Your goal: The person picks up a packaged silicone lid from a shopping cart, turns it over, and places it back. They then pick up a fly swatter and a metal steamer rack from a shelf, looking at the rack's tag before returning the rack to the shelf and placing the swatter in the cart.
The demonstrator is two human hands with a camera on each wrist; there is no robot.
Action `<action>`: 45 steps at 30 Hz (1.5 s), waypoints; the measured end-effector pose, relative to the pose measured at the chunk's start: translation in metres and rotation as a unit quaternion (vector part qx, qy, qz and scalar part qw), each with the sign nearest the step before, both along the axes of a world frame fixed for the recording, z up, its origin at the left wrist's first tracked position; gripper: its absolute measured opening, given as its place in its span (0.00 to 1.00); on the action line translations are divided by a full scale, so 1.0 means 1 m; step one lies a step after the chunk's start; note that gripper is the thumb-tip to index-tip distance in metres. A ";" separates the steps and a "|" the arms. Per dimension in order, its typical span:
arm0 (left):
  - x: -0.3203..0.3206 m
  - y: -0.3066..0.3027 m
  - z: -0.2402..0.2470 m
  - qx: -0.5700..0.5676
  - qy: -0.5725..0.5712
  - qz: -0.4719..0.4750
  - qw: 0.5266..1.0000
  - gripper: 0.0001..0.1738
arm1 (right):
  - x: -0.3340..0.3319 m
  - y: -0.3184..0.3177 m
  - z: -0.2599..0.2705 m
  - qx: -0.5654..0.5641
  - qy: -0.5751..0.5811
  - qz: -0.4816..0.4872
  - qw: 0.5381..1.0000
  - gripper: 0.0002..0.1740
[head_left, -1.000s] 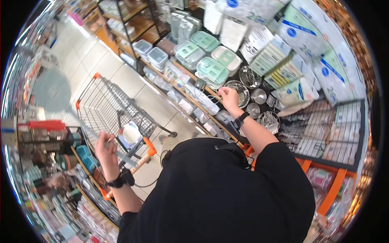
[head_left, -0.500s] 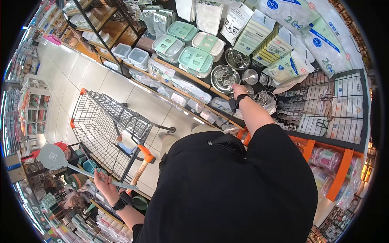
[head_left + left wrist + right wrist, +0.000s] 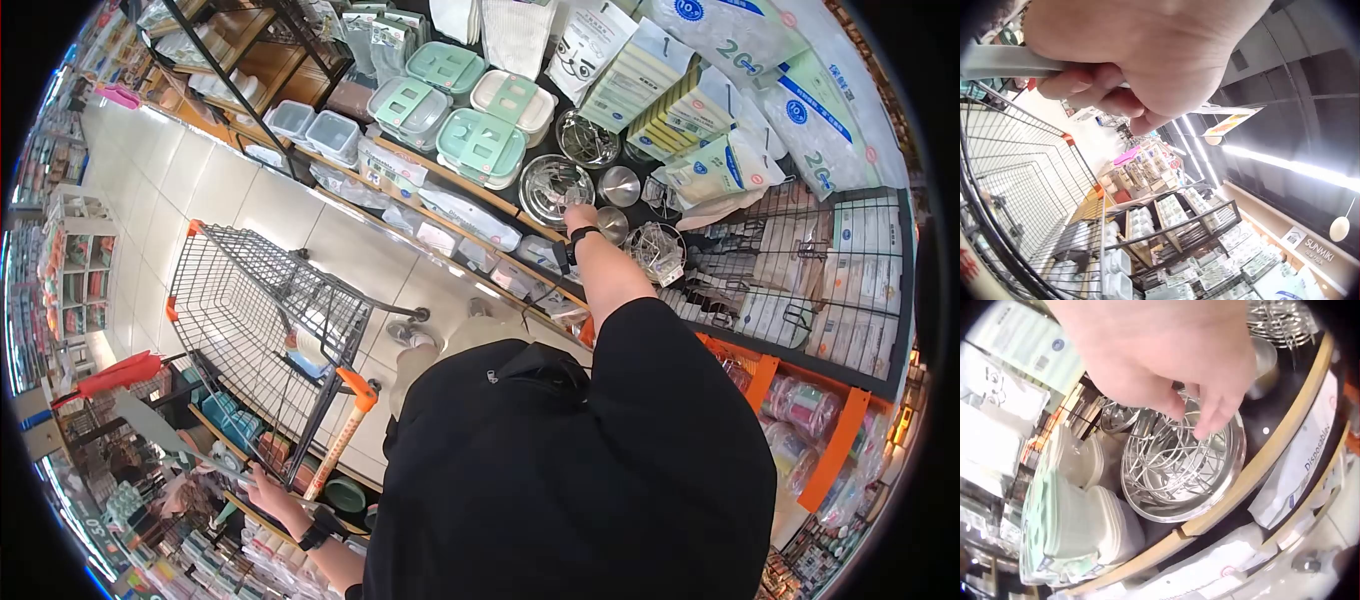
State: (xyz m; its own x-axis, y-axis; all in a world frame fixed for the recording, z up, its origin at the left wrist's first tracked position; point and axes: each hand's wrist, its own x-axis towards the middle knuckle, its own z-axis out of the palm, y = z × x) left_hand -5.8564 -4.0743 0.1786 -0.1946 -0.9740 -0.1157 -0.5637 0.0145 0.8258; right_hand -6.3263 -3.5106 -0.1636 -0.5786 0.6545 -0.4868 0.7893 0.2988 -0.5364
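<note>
In the head view the right arm is stretched forward to the shelf (image 3: 470,205), and the right hand (image 3: 580,214) is over a steel bowl (image 3: 545,188) that stands there, beside the green-lidded boxes (image 3: 482,142). The left arm goes down and back to the lower left. There the left hand (image 3: 268,492) grips the end of a grey fly swatter (image 3: 150,425), which points up and away from the body and is seen almost edge-on, so its head is hard to make out. The shopping cart (image 3: 250,290) stands on the floor between the two arms, and the person's black top hides the lower part of the shelf. In the left wrist view the left hand (image 3: 1141,56) fills the top of the picture, its fingers curled tightly round the grey handle (image 3: 997,62). The rest of the swatter is cut off, and the cart's wire basket (image 3: 1016,162) lies below. In the right wrist view the right hand (image 3: 1160,344) comes down from above, and its fingertips (image 3: 1209,428) touch a wire rack (image 3: 1166,456) lying inside the steel bowl (image 3: 1222,478). I cannot tell whether they pinch a wire or only rest on it. A small steel cup (image 3: 1266,356) stands just beside the bowl, partly behind the hand.
</note>
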 end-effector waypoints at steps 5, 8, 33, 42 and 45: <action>0.053 -0.007 -0.032 -0.145 -0.220 -0.030 0.964 0.22 | 0.027 -0.005 0.013 0.360 -0.104 0.602 0.705 0.13; 0.047 0.028 -0.025 -0.154 -0.228 0.005 0.962 0.16 | 0.045 -0.050 0.003 0.238 0.131 0.512 0.815 0.12; 0.000 -0.070 -0.092 -0.181 -0.295 -0.148 0.926 0.15 | 0.126 -0.424 0.134 -0.298 -0.138 0.793 0.512 0.18; -0.070 -0.192 -0.099 -0.147 -0.293 -0.208 0.922 0.17 | 0.095 -0.567 0.230 -0.057 0.097 0.751 0.651 0.20; -0.075 -0.249 -0.112 -0.136 -0.324 -0.197 0.916 0.18 | 0.092 -0.612 0.208 0.014 0.185 0.697 0.693 0.15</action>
State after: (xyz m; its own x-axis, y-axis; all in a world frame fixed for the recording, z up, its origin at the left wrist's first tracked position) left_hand -5.9312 -4.3234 0.0670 -0.5124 -0.8535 -0.0949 -0.8410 0.4764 0.2566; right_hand -6.2347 -4.1228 0.0441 -0.7399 -0.6589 -0.1354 -0.4660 0.6472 -0.6033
